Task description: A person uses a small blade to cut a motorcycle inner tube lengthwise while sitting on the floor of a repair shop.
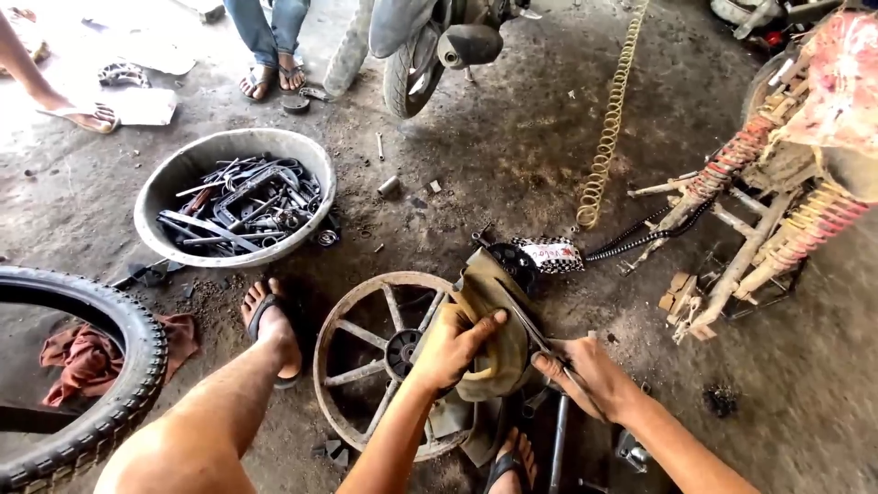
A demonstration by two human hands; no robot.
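Tan rubber strip point(498, 340), folded and grimy, draped over the right edge of a rusty spoked wheel rim point(352, 316) lying flat on the dirty concrete floor point(512, 155), near the middle of the scene. Left hand point(453, 346) on top of the strip, fingers curled together and clamped on its fold. Right hand point(590, 370) just to the right, fingers closed around a thin metal lever point(538, 337) whose tip runs under the strip's edge. Just beyond the strip, a black sprocket-like part point(510, 259) and a checkered cloth scrap point(549, 255). Two sandalled feet close by: one point(273, 325) left of the rim, one point(510, 462) at the near edge below the hands. Far left, a grey metal basin point(236, 197) heaped with wrenches and tools. Near left, a black knobbly tyre point(110, 366) with a reddish rag point(91, 357) beside it. To the right, a stripped motorcycle frame point(750, 238) with red springs; a long yellowish coiled hose point(608, 119) on the floor beyond. At the far edge, a motorcycle's wheel point(412, 69) and another person's sandalled feet point(273, 80).
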